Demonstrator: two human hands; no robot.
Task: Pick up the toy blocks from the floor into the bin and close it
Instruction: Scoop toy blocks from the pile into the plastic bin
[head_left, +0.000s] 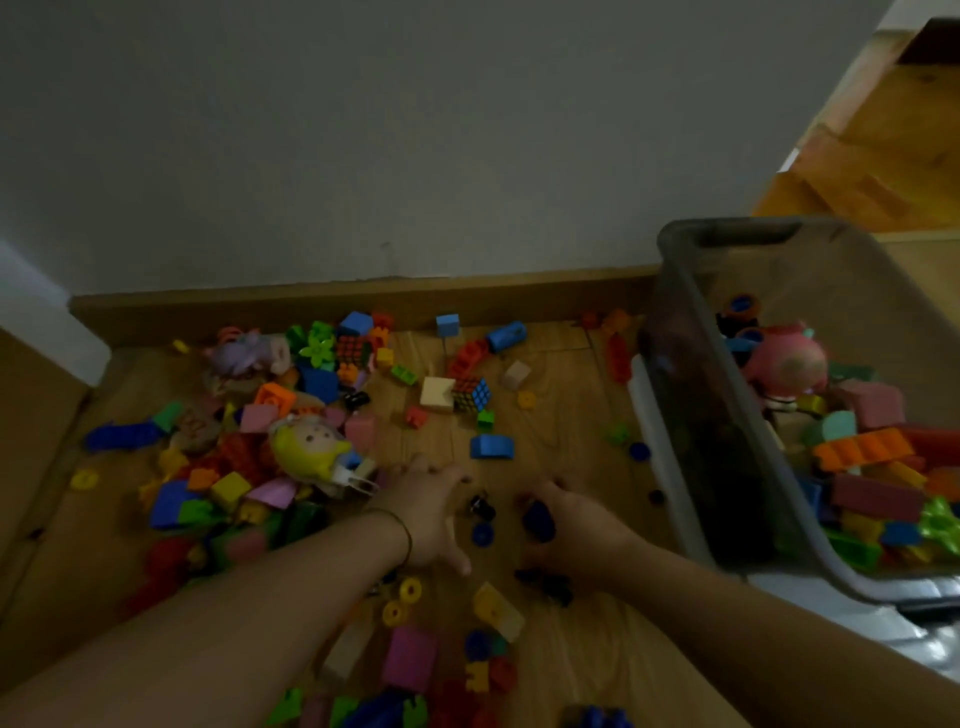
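Toy blocks (491, 447) litter the wooden floor (563, 415) beside the part-full grey bin (727, 231). Hard, light plastic, probably slick, so I'd pinch the flat sides. Left grip (431, 514) is spread, holding nothing; right grip (571, 538) clutches a dark blue block (537, 519).

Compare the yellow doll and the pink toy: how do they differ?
Colour: the yellow doll is yellow-green with a pale face; the pink toy is pink. Place: the yellow doll lies on the floor in the block pile; the pink toy sits inside the bin, on stowed blocks. Shared: both are rounded toys, not building blocks.
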